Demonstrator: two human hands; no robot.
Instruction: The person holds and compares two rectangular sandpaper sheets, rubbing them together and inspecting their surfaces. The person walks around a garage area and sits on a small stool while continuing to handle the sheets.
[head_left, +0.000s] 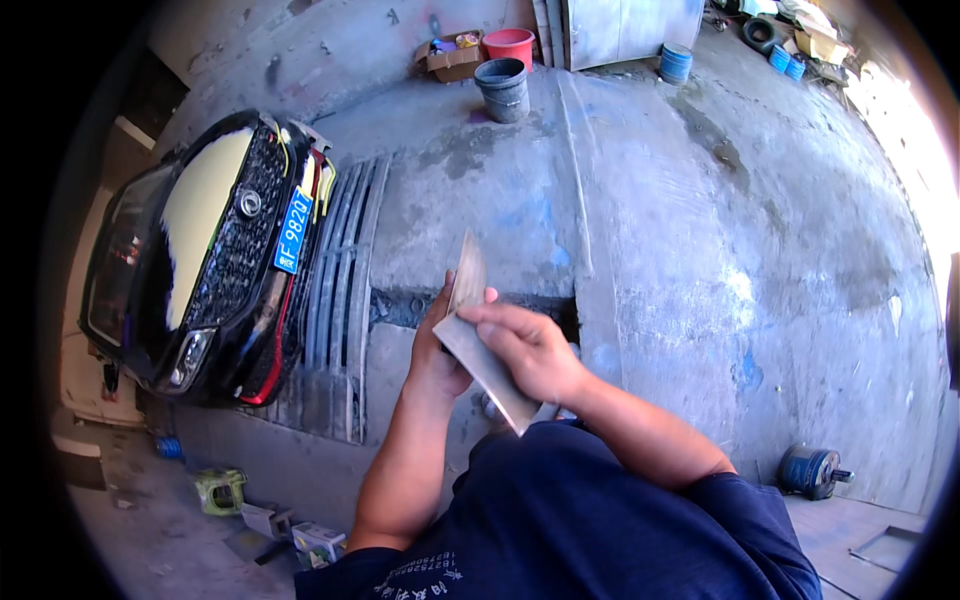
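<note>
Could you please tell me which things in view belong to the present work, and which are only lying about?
In the work:
upper flat plate, in the left hand
lower flat plate, in the right hand
perhaps the car, untouched

Apparently lying about:
grey bucket
red tub
cardboard box
tyre

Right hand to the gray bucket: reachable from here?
Probably not as things stand: the right hand is taken up with a flat plate, and the gray bucket stands well out ahead, seemingly beyond arm's reach.
</note>
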